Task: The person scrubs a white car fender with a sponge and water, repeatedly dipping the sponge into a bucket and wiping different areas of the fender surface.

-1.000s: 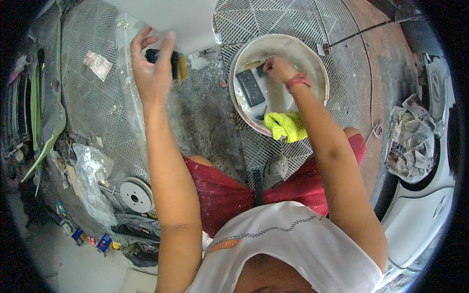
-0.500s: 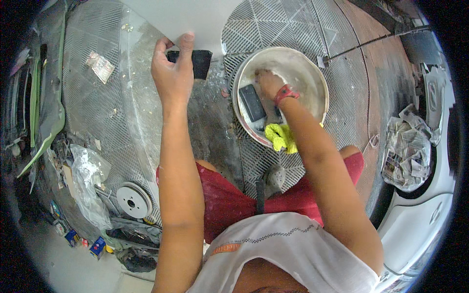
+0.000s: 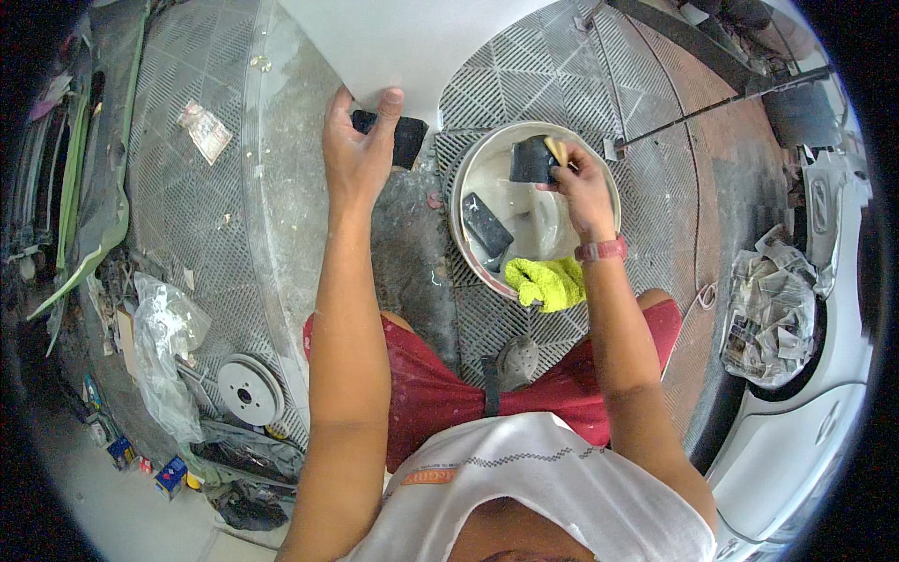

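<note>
My left hand (image 3: 363,140) has its thumb and fingers closed on the lower edge of a smooth pale grey panel (image 3: 393,47). A black rectangular piece (image 3: 410,140) sits under that edge beside the hand; whether the fingers touch it is hidden. Over a round white bucket (image 3: 456,211), my right hand (image 3: 582,187) pinches a black sheet with a tan fold, which looks like sandpaper (image 3: 532,161). Inside the bucket, a dark rectangular block (image 3: 487,225) leans by the left wall, with cloudy wetness around it. A yellow-green cloth (image 3: 546,284) hangs over the near rim, by my right wrist.
A brake disc (image 3: 250,389) and clear plastic sheeting (image 3: 167,328) lie at the left. At the right, a paper-filled plastic bag (image 3: 770,318) sits against a pale car body part (image 3: 805,450). A thin dark rod (image 3: 721,110) crosses the far right.
My right hand has come up out of the bucket and now holds the black sandpaper sheet. The left hand stays on the panel edge. The whole view has shifted slightly.
</note>
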The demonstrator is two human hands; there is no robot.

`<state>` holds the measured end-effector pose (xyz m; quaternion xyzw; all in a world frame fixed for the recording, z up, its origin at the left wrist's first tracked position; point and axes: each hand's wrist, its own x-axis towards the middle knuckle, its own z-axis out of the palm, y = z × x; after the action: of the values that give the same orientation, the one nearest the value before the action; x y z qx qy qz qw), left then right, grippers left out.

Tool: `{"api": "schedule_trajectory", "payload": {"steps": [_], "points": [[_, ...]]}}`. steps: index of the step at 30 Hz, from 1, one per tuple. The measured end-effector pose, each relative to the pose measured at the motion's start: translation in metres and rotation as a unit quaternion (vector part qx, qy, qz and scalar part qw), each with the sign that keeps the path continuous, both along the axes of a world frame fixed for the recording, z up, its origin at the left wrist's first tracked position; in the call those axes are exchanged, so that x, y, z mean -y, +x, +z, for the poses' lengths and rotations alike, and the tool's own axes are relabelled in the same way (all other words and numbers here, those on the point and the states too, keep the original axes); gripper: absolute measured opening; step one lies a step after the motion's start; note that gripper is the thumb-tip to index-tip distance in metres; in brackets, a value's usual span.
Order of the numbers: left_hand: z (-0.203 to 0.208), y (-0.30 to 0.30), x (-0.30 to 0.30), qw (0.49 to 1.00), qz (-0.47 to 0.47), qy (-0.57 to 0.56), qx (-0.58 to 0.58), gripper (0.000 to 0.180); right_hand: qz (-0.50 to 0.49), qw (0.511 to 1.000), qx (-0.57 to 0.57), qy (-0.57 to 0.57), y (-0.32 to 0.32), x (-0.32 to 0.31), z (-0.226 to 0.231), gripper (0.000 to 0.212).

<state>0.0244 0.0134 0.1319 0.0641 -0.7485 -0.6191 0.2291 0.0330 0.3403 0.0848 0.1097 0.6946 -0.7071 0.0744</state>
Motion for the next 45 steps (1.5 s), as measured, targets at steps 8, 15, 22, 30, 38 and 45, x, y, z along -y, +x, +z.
{"api": "schedule_trajectory", "payload": {"steps": [8,15,22,30,38,45], "points": [[0.004,0.000,-0.004,0.998,-0.016,-0.023,0.048,0.091,0.020,0.963,-0.027,-0.267,0.017,0.020,0.069,0.029],[0.007,-0.001,-0.007,0.999,-0.020,-0.017,0.048,0.097,0.025,0.935,-0.074,-0.347,0.009,0.071,0.106,0.024],[0.001,-0.004,-0.004,0.998,-0.032,-0.020,0.052,0.092,0.124,0.941,-0.311,-0.037,-0.007,0.117,0.122,0.021],[-0.004,-0.007,-0.002,0.999,-0.021,-0.021,0.043,0.091,0.138,0.908,-0.387,0.086,-0.033,0.110,0.133,0.029],[0.004,-0.003,-0.002,0.998,-0.025,-0.048,0.033,0.089,0.051,0.920,-0.385,0.044,-0.038,0.102,0.136,0.027],[0.008,-0.002,-0.001,0.997,-0.025,-0.041,0.052,0.093,0.021,0.872,-0.462,0.158,-0.044,0.111,0.141,0.022]]}}
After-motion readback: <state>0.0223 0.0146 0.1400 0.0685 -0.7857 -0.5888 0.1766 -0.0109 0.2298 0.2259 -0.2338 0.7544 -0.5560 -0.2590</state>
